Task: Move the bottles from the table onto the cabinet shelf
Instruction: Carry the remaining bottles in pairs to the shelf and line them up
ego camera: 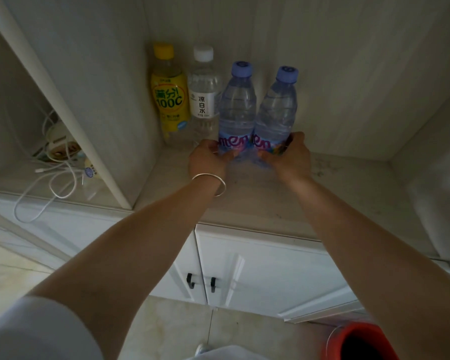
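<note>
Fingers [295,137] of the right hand [287,158] wrap around the lower part of the right blue-capped bottle [277,110], over its label. The left hand [207,158], with a silver bracelet [213,181] on the wrist, holds the left blue-capped bottle [237,107] low down in the same way. Nearest to the camera are a grey sleeve [37,331] and a red bucket [359,342] on the tiled floor. Above them are the white cabinet doors [257,271] with 2 black handles [202,281]. Both forearms reach over the doors to the cabinet shelf [322,193]. The 2 bottles in the hands stand upright on this shelf, side by side and touching. Just left of them stands a clear bottle with a white cap [203,94], and a yellow bottle [169,94] stands in the corner against the divider. All 4 bottles make 1 row near the back wall. In the left compartment lie white cables [50,183] and a power strip [60,146].
</note>
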